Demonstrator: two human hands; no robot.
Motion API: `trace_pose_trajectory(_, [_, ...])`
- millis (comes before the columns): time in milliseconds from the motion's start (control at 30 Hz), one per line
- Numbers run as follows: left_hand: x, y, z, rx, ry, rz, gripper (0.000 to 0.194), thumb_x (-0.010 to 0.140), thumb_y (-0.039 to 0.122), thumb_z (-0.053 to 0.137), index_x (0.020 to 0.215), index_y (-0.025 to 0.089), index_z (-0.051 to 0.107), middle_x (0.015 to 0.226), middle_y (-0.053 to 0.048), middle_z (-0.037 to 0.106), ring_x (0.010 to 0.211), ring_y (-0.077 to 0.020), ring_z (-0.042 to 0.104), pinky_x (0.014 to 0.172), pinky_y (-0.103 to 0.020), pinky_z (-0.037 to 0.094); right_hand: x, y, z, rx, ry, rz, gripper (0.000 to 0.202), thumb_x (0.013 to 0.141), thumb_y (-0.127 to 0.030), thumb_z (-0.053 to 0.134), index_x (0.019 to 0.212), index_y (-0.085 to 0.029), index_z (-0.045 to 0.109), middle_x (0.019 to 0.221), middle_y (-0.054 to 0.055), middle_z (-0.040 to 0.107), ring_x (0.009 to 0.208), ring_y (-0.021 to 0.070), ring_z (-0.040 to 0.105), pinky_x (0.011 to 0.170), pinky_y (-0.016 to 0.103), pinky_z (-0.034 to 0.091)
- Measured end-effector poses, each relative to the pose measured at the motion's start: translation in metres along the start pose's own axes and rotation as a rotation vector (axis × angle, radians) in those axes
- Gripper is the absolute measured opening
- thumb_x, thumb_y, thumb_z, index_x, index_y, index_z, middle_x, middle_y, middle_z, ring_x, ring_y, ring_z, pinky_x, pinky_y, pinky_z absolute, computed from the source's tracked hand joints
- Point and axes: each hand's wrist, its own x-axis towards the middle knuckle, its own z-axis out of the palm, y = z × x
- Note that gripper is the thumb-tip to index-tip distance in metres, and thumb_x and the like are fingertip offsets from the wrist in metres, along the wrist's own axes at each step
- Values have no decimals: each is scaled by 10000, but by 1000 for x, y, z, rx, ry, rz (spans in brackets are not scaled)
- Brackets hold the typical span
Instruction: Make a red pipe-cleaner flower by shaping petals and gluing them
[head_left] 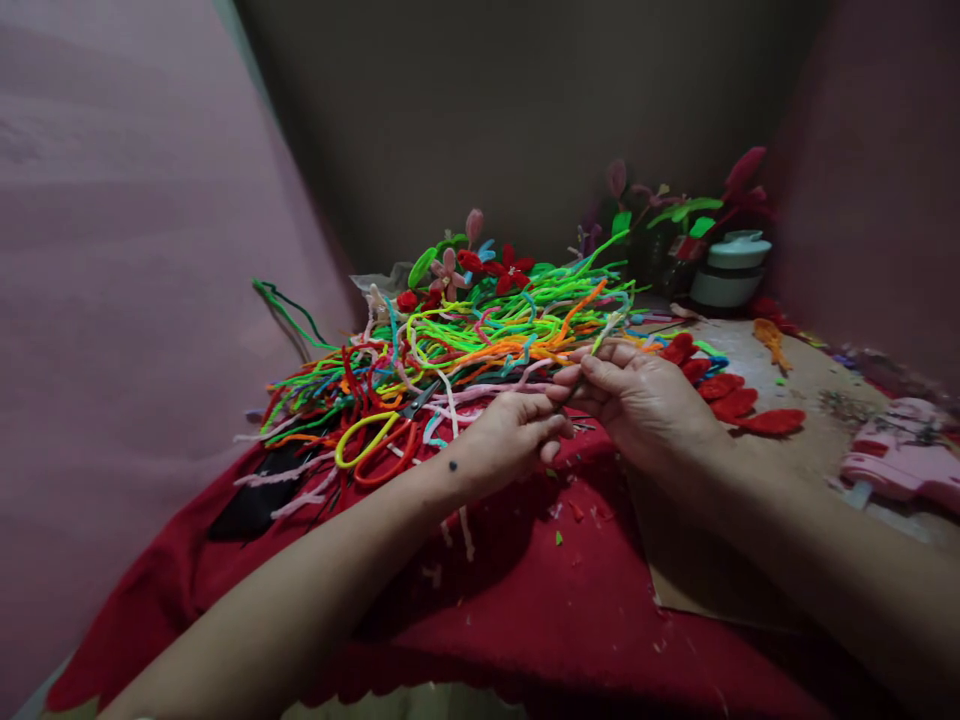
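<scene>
A thin dark stem with a pale white and yellow-green fuzzy tip (609, 328) runs between my two hands. My right hand (634, 395) pinches it just below the tip, thumb against fingers. Lower on the same stem, the fingers of my left hand (517, 430) are closed round it. Behind both hands lies a big heap of pipe cleaners (480, 330) in green, orange, yellow, pink and red. Scissors (375, 445) with one yellow and one red handle rest on the heap's near left side. Red fuzzy petals (739, 400) lie right of my right hand.
Pipe-cleaner flowers (510, 268) stand behind the heap. A lidded pale container (731, 270) is at the back right. On the cardboard (810, 390) sits a pink glue-gun-like tool (904, 455). A red cloth (525, 600) with scraps covers the near table. A pink wall (150, 250) is at left.
</scene>
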Motion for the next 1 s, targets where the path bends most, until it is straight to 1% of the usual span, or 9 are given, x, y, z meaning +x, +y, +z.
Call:
trace_pose_trajectory(133, [-2, 5, -5, -103, -88, -92, 149, 797, 257, 524, 751, 127, 581, 479, 61, 416, 320, -22, 274, 342, -184, 175, -2, 0, 2, -16, 14, -5, 136, 717, -139, 644, 650, -153, 526, 566, 9, 645, 519, 133, 639, 541, 248, 525])
trace_pose_trajectory(367, [-4, 6, -11, 47, -159, -83, 181, 812, 282, 521, 741, 125, 573, 501, 52, 430, 327, -24, 319, 331, -178, 205, -4, 0, 2, -38, 19, 38, 122, 669, -167, 692, 659, -135, 574, 574, 31, 660, 499, 137, 632, 508, 239, 517])
trace_pose_trajectory(567, [-5, 2, -6, -324, -218, 34, 194, 823, 341, 523, 815, 147, 541, 514, 79, 403, 333, -16, 254, 350, -163, 236, -2, -1, 4, 43, -69, 17, 175, 653, -263, 743, 720, -149, 629, 693, 36, 695, 636, 151, 656, 652, 285, 534])
trace_pose_trajectory(633, [-5, 4, -6, -321, -229, 84, 239, 817, 380, 522, 789, 144, 534, 553, 45, 495, 339, -33, 354, 378, -183, 317, -2, -2, 3, -15, -138, 43, 183, 675, -291, 731, 732, -135, 655, 697, 44, 692, 609, 137, 636, 603, 264, 522])
trace_pose_trajectory(700, [-5, 8, -10, -190, -162, 134, 318, 821, 430, 500, 731, 128, 543, 598, -11, 573, 421, -80, 493, 467, -223, 406, -2, -5, 3, -74, -148, 25, 177, 679, -288, 729, 719, -128, 664, 686, 38, 686, 591, 117, 622, 587, 237, 509])
trace_pose_trajectory(767, [-5, 12, -16, -25, 20, 197, 363, 821, 454, 500, 715, 114, 574, 633, -37, 598, 542, -107, 551, 567, -233, 432, -5, -8, 2, -120, -110, -14, 183, 679, -297, 727, 719, -132, 658, 675, 28, 683, 583, 109, 624, 595, 230, 510])
trace_pose_trajectory(833, [-4, 15, -20, 4, 189, 256, 330, 805, 439, 540, 813, 117, 614, 719, -37, 616, 623, -106, 548, 603, -217, 418, -11, -11, 3, -173, -100, -10, 201, 696, -324, 705, 721, -136, 637, 638, 19, 674, 528, 105, 619, 552, 229, 509])
trace_pose_trajectory(933, [-4, 14, -15, -205, 140, 264, 310, 791, 421, 574, 911, 138, 621, 803, -29, 611, 637, -89, 526, 580, -200, 393, -26, -9, 6, -270, -162, 78, 217, 748, -354, 637, 735, -142, 596, 554, 2, 641, 427, 100, 590, 445, 204, 468])
trace_pose_trajectory(1000, [-4, 10, -7, -304, 84, 230, 264, 771, 381, 611, 844, 128, 629, 751, -17, 596, 610, -77, 507, 575, -194, 384, -38, -2, 10, -314, -195, 137, 214, 772, -352, 593, 722, -146, 567, 515, -12, 618, 382, 93, 568, 406, 189, 438])
